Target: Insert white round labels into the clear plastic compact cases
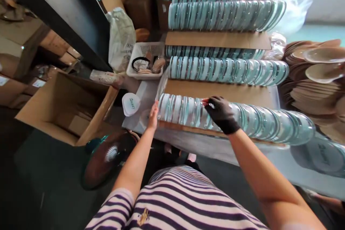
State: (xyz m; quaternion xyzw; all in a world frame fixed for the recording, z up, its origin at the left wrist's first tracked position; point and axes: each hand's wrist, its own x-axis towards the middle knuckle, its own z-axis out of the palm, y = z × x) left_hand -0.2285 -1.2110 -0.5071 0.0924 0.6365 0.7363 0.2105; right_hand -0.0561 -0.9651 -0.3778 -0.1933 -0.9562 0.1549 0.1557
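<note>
A long row of clear glass lids (256, 121) with teal edges stands on edge along the front of the table. My bare left hand (153, 115) rests upright against the row's left end, fingers stretched out. My right hand (219, 113), in a black glove with bare fingertips, is over the middle of the row. Its fingers are bent and pressed together at the top edge of a lid; the exact grip is partly hidden. A white rounded piece with printed lettering (130, 104) lies left of my left hand.
Behind are more lid rows (229, 71), with cardboard (215, 39) between them. A white basket (145, 76) holds small items at the back left. Brown stacked dishes (315, 93) stand at right. An open carton (67, 107) and a fan (107, 158) are at left, beside a post (81, 14).
</note>
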